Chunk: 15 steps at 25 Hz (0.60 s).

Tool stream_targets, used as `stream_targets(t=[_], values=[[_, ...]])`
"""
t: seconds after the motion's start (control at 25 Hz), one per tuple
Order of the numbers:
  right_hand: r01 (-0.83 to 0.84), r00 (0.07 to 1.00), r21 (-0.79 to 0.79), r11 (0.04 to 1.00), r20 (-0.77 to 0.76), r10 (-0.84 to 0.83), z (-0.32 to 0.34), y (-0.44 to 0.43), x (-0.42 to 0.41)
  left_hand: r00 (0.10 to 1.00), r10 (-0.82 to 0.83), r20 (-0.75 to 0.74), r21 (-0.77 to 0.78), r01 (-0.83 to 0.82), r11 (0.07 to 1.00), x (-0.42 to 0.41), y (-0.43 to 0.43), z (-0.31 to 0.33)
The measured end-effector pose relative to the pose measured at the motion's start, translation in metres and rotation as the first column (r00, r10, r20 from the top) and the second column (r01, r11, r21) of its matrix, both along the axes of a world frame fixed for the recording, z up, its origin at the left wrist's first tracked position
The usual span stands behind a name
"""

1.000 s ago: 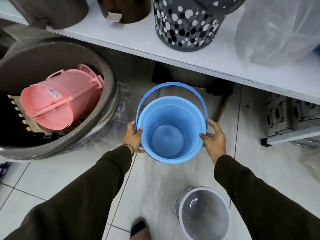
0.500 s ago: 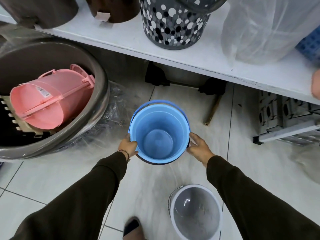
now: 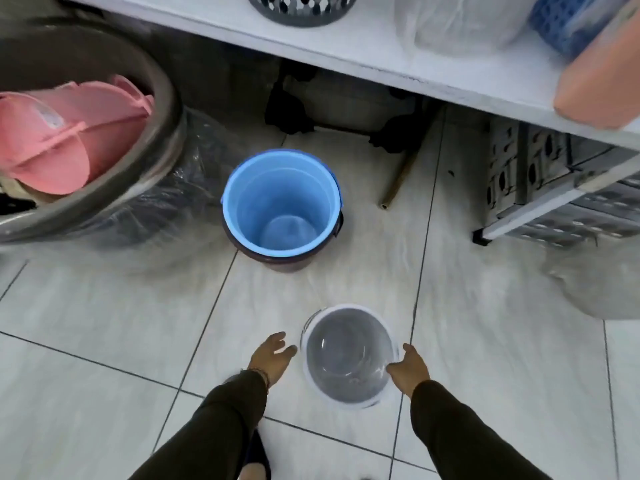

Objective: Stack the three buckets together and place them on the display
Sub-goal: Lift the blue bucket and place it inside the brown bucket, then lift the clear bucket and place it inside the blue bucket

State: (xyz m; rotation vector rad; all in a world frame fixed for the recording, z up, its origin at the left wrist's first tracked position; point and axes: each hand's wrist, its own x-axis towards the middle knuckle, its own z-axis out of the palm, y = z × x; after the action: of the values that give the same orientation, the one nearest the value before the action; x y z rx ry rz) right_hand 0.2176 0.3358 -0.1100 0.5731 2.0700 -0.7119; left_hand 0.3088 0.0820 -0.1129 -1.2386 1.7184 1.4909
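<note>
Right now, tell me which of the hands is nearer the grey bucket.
Right. The right hand touches the grey bucket at its right rim, while the left hand hovers open just off its left side, a small gap showing.

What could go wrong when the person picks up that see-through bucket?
The clear plastic bucket with the white rim might slip or tip: the right hand is at its rim, but the left hand hasn't touched it yet. It could also jam or sit crooked going into the round blue plastic bucket, already nested in a dark bucket.
</note>
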Motion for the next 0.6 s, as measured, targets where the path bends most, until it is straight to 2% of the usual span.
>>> stream_targets(t=[0.12,0.24,0.36,0.48,0.52,0.6], values=[[0.016,1.0,-0.018,1.0,-0.012,-0.017,-0.036,0.023,0.035,0.985,-0.139,0.103,0.043,0.136,0.99,0.022,0.043,-0.038],[0.014,0.998,-0.07,0.997,-0.059,-0.018,-0.071,0.031,0.058,0.983,-0.158,0.099,0.014,0.157,0.987,0.041,0.068,-0.076],[0.146,0.977,-0.199,0.969,-0.128,-0.173,-0.084,0.028,0.075,0.991,-0.108,-0.078,-0.087,0.101,0.991,0.054,0.084,-0.087],[0.301,0.88,-0.358,0.884,-0.254,-0.402,-0.065,0.027,0.077,0.965,-0.099,-0.241,-0.178,0.057,0.982,0.053,0.095,-0.07],[0.299,0.85,-0.396,0.868,-0.303,-0.431,-0.053,0.029,0.072,0.952,-0.082,-0.295,-0.168,0.033,0.985,0.05,0.099,-0.058],[0.264,0.803,-0.466,0.845,-0.379,-0.46,-0.021,0.029,0.051,0.912,0.065,-0.404,-0.042,-0.09,0.995,0.031,0.101,-0.027]])
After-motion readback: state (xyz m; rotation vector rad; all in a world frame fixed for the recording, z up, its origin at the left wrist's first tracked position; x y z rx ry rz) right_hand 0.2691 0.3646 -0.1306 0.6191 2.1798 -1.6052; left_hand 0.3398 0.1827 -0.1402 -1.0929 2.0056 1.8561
